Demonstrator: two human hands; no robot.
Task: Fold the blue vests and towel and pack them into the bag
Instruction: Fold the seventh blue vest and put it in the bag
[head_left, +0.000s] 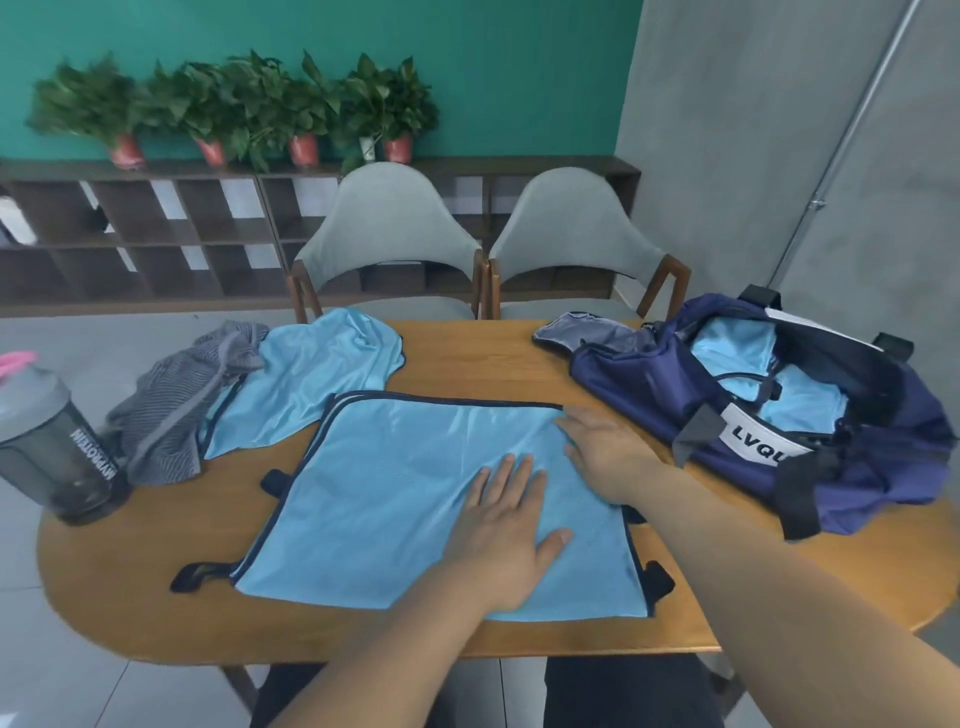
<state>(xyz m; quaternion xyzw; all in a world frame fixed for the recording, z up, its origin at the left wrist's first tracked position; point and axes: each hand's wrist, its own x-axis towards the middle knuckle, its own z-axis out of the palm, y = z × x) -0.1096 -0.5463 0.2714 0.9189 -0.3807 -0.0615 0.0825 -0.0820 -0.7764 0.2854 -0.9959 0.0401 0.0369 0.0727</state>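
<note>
1. My left hand (506, 525) and right hand (605, 449) lie flat – fingers spread – on the blue vest (405, 499).
2. The vest lies on the wooden table (483, 358).
3. The bag (779, 410) sits open nearby – two grey chairs (389, 218) behind.

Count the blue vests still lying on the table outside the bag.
2. One vest lies spread flat under both hands; another vest sits crumpled behind it, beside the grey towel. More blue fabric shows inside the bag, number unclear.
</note>
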